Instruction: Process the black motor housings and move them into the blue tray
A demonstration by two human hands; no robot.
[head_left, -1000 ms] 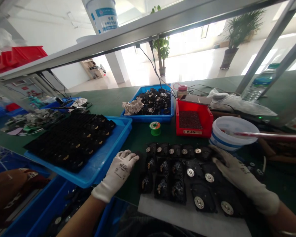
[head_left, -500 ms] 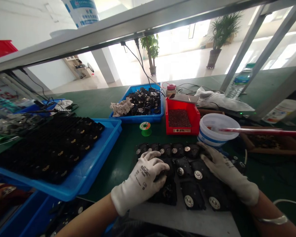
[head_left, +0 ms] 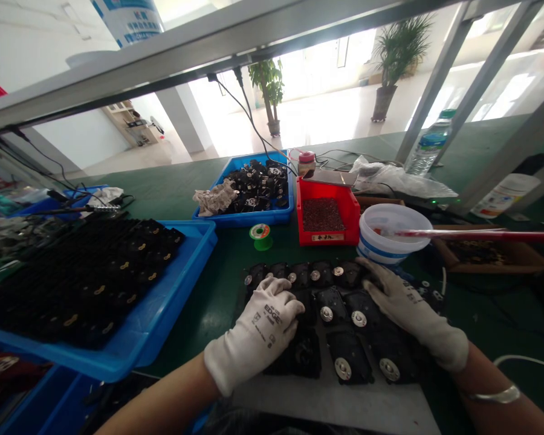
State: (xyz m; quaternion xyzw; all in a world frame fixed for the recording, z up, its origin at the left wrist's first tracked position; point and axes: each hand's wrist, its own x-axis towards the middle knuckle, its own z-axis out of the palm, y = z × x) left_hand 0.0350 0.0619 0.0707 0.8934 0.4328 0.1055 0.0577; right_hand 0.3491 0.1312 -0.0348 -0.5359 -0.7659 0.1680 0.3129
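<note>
Black parts with round silver discs (head_left: 343, 367) stand in rows on a grey board (head_left: 335, 402). My left hand (head_left: 269, 326), in a white glove, rests over the left side of the rows, its fingers bent over a black part whose outline is hidden beneath them. At the right end of the rows, my right hand (head_left: 396, 302), also gloved, has its thumb and fingers spread beside and on the black parts. Nothing is visibly held in it.
A blue tray of black parts (head_left: 204, 254) lies left. Behind are a blue bin (head_left: 292, 193), a green solder spool (head_left: 262, 237), a red bin (head_left: 353, 217) and a white bucket (head_left: 385, 249) with a red-handled tool. A bottle (head_left: 428, 148) stands at the back right.
The whole view has shifted slightly, so most things sit a little further left. My left hand's fingers have drawn slightly closer over the parts; my right hand has hardly moved.
</note>
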